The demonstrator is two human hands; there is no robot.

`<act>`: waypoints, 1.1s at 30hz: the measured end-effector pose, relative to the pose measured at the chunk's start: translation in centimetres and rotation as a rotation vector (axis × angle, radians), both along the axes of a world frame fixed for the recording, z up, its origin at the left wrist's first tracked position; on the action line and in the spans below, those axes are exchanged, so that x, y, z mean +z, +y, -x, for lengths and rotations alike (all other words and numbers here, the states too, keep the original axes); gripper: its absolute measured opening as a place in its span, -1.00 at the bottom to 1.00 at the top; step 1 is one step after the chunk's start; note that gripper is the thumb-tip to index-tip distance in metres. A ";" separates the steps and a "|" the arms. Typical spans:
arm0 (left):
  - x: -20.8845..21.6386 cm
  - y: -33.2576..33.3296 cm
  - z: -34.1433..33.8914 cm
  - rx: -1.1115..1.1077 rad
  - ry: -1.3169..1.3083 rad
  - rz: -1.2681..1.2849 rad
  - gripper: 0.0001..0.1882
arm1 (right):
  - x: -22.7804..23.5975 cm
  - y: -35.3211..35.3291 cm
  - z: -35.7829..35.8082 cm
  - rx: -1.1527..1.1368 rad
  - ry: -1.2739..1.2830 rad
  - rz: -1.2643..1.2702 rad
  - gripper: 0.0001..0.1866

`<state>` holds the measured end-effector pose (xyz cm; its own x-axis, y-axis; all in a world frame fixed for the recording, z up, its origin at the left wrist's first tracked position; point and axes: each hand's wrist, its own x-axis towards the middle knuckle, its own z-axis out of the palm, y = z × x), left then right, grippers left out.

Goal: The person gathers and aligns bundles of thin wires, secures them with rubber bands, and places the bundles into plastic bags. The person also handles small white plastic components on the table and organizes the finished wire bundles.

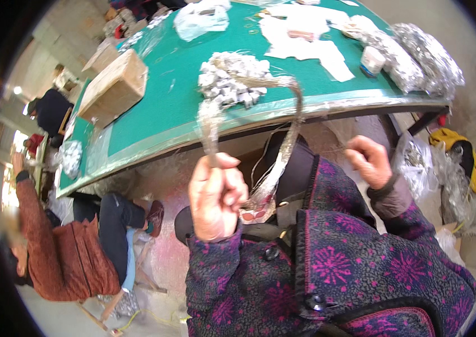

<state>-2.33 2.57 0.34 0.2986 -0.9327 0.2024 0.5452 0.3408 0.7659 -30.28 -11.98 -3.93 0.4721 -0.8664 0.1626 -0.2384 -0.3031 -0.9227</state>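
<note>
My left hand (215, 194) is closed around a bundle of thin, shiny, pale strands (211, 126) in front of the green table. A long hank of similar strands (293, 121) curves over the table edge and hangs down toward my lap. By the strands' upper end, a heap of small white pieces with thin strings (232, 78) lies near the front edge. Off to the right, my right hand (368, 162) is held apart from the bundle, its fingers curled in a pinch. Whatever it pinches, perhaps a fine strand, is too thin to make out.
The green table (165, 112) bears a cardboard box (115, 87), plastic bag (201, 19), white paper (305, 42), small white jar (372, 60) and filled clear bags (426, 56). A seated person (75, 255) is at left. Bags (415, 163) and yellow cloth (471, 163) lie right.
</note>
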 end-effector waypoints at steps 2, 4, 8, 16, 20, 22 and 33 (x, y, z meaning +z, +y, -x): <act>0.0 0.0 0.4 -0.041 -0.030 -0.025 -0.73 | -1.4 -1.5 2.5 -0.123 0.073 0.003 -0.93; 0.1 0.0 0.7 -0.077 -0.043 -0.040 -0.73 | -3.1 -3.3 5.4 -0.150 0.097 0.027 -0.91; 0.0 -0.2 0.9 -0.114 -0.047 -0.057 -0.75 | -6.4 -7.5 11.2 -0.220 0.160 -0.086 -0.87; -0.3 -0.5 0.8 -0.089 -0.065 -0.077 -0.76 | -9.4 -12.8 17.1 -0.459 0.643 0.336 -0.79; -0.6 -0.5 0.4 -0.083 -0.104 -0.073 -0.77 | -8.1 -12.4 15.4 -0.618 0.889 0.386 -0.78; -0.7 -0.5 0.3 -0.072 -0.106 -0.063 -0.77 | -6.3 -11.5 12.8 -0.531 0.741 0.366 -0.81; 2.8 -0.8 0.3 -0.007 0.131 0.178 -0.80 | 5.7 3.6 -11.7 0.784 -0.210 0.456 -0.23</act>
<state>-2.64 1.78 3.12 0.3267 -0.8881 0.3234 0.6392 0.4597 0.6165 -18.53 -8.38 1.77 0.8179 -0.1439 0.5571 0.3459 -0.6508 -0.6759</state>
